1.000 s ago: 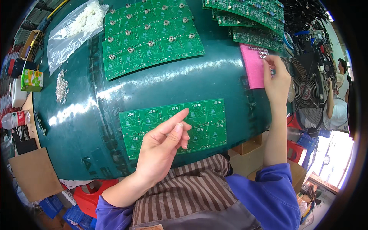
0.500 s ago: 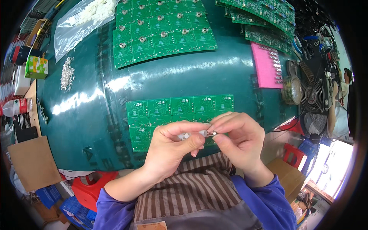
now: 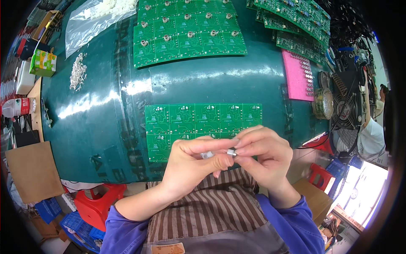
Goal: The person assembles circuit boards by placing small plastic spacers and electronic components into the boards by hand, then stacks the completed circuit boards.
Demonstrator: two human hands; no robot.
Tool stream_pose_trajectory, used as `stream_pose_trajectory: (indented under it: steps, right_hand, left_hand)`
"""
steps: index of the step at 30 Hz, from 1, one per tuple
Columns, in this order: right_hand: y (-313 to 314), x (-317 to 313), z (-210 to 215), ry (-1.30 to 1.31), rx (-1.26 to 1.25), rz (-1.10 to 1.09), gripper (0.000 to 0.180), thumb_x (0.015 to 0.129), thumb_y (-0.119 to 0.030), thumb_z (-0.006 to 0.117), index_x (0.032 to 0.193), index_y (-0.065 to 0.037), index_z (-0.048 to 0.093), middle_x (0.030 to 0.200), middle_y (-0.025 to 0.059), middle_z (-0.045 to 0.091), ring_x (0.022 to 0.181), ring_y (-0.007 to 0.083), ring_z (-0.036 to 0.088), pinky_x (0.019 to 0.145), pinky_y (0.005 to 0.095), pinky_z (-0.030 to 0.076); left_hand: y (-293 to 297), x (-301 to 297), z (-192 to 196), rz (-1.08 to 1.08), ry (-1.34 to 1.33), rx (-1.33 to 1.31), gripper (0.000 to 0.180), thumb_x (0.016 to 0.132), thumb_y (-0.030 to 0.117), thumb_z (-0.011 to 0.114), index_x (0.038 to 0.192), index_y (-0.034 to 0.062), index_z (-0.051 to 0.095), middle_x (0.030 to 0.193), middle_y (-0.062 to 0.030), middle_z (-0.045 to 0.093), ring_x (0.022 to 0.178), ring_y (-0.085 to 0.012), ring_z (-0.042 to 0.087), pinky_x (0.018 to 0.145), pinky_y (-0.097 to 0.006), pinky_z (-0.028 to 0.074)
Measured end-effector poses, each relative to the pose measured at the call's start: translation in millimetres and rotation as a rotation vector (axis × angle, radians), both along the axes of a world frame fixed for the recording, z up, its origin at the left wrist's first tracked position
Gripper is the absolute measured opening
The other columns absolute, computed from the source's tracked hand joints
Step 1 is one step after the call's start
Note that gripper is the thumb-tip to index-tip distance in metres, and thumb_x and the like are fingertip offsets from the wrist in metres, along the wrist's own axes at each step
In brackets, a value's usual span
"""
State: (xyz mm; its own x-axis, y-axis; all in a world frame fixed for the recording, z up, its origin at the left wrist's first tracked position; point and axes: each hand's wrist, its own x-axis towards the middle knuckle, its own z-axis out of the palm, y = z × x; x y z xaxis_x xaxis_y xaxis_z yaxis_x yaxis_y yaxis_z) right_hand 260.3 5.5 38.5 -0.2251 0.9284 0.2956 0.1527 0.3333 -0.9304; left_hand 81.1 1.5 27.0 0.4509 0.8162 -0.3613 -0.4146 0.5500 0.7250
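Above the near edge of a green circuit board [image 3: 182,120], my two hands meet at the fingertips. My left hand [image 3: 188,158] is closed, with a small white plastic piece [image 3: 207,155] against its curled fingers. Its thumb and forefinger also pinch a small white cylinder with a silvery end [image 3: 231,152]. From the other side, my right hand [image 3: 266,156] pinches the silvery end, which looks like a small metal-can component. Fingers hide part of it. My hands cover the lower right of the board, which lies flat on the green table mat [image 3: 105,139].
A larger green panel [image 3: 190,48] with several mounted cylinders lies farther back. Stacked populated boards [image 3: 296,25] are at far right, above pink foam [image 3: 296,80] holding a row of small components. Left are a pile of small silvery parts [image 3: 78,74] and a plastic bag of white pieces [image 3: 99,21].
The thin leads that showed between the white piece and the metal component are out of sight; the two now sit close together at my fingertips. The view has shifted slightly.
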Motion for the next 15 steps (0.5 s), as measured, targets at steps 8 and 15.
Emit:
stream_pose_trajectory:
  steps: [8,15]
  right_hand:
    - [12.1,15.2,-2.8,-0.139,0.077,-0.084,0.016,0.066,0.008,0.068,0.078,-0.002,0.065,0.078,0.0076,0.066,0.074,0.0203,0.064,0.068,0.0308,0.05]
    - [46.2,54.0,-13.5,-0.477,-0.156,-0.194,0.01,0.077,0.006,0.062,0.086,0.005,0.062,0.082,0.0077,0.064,0.078,0.0111,0.06,0.072,0.0229,0.047]
  left_hand:
    - [-3.5,6.3,-0.6,-0.045,-0.083,-0.168,0.038,0.082,0.007,0.066,0.118,0.0001,0.056,0.087,-0.0078,0.062,0.067,-0.0091,0.055,0.058,-0.021,0.046]
    - [-14.2,11.8,-4.3,-0.208,0.075,-0.085,0.032,0.088,0.01,0.059,0.118,0.0008,0.056,0.094,-0.0072,0.062,0.075,-0.0071,0.056,0.068,-0.021,0.048]
